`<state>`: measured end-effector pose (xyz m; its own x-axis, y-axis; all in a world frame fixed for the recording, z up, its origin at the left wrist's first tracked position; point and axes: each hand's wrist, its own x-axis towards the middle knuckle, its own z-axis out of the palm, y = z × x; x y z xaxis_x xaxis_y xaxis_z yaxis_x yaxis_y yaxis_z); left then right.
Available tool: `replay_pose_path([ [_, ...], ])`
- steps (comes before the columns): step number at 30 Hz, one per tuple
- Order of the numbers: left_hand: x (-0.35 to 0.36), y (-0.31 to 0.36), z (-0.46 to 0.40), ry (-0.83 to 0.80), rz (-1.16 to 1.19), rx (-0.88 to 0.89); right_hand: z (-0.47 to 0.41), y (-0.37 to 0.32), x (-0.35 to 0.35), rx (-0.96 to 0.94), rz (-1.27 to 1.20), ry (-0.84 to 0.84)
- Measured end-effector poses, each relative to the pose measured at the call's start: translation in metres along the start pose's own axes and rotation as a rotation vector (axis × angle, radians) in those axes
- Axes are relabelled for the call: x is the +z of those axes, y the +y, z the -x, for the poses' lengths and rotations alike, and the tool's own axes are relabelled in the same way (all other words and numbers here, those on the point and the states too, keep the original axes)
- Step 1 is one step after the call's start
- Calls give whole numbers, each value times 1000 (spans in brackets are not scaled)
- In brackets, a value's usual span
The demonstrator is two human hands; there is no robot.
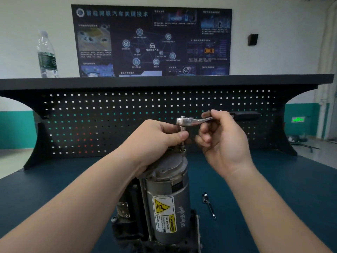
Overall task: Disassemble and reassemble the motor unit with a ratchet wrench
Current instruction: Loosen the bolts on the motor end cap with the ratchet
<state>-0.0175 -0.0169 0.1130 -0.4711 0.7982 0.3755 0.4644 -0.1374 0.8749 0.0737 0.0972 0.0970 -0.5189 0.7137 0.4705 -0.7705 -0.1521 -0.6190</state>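
The motor unit stands upright at the lower centre of the frame, a grey cylinder with a yellow warning label facing out, resting on the blue-green bench top. Above its top end, just over the middle of the frame, the ratchet wrench lies level, its chrome head to the left and its dark handle running off to the right behind the fingers. A short socket hangs from the head straight down toward the bolt area at the top of the motor.

The left hand comes in from the lower left and sits over the motor's upper end, thumb and fingertips pinched together around the socket under the wrench head. The right hand comes in from the lower right, palm toward the camera, its fingers curled around the wrench's shank just right of the head.

On the bench to the right of the motor, lower in the frame, lies a slim metal extension bar, well apart from both hands. Behind everything runs a black pegboard under a dark shelf; a water bottle stands on the shelf at the upper left, and a dark poster hangs on the wall above.
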Motion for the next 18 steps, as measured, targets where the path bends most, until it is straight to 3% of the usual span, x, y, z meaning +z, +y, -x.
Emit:
replay_pose_path([
  [3,0,0,1,16,-50,19,15,10,2,-835,636,-162],
  [5,-1,1,3,-2,-37,15,19,18,0,-1188,885,-323],
  [6,-2,1,4,-13,-24,18,20,20,-1,-1176,859,-319],
  [7,-2,1,4,-23,-19,24,20,19,0,-1038,735,-254],
  [10,-1,0,2,-24,-12,17,12,9,6,-193,-1,10],
  [12,0,0,1,-15,-6,6,1,4,2,114,-171,90],
  [14,1,-1,0,11,-37,7,0,5,-1,-9,-8,43],
  [16,0,-1,0,26,-63,27,10,10,-1,-542,392,-56],
  [18,-1,1,2,-1,-42,35,18,16,-2,-1069,794,-257],
])
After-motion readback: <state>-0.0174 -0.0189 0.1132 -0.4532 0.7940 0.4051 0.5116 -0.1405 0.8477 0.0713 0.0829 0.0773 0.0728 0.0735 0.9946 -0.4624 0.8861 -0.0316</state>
